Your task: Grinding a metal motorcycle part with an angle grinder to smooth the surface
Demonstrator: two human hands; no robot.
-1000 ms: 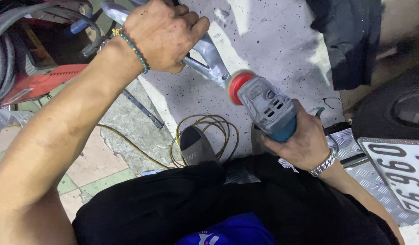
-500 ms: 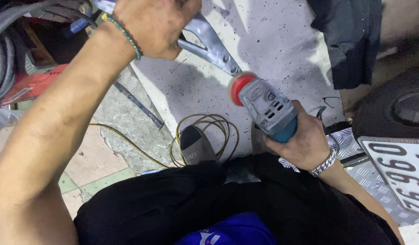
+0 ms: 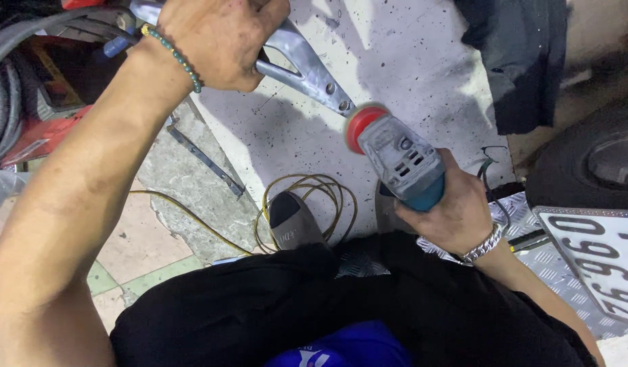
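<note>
Overhead, left hand (image 3: 219,41) grips the metal bracket (image 3: 307,64), right hand (image 3: 456,214) grips the grinder (image 3: 399,160), pad at its tip.

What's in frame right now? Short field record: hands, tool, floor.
left hand: grips a silver metal bracket, raised over the floor
right hand: holds a grey and teal grinder
contact: red pad at the bracket's end; touching or not, cannot tell
floor: coiled yellow cord, grey concrete
right edge: tyre, number plate
</note>
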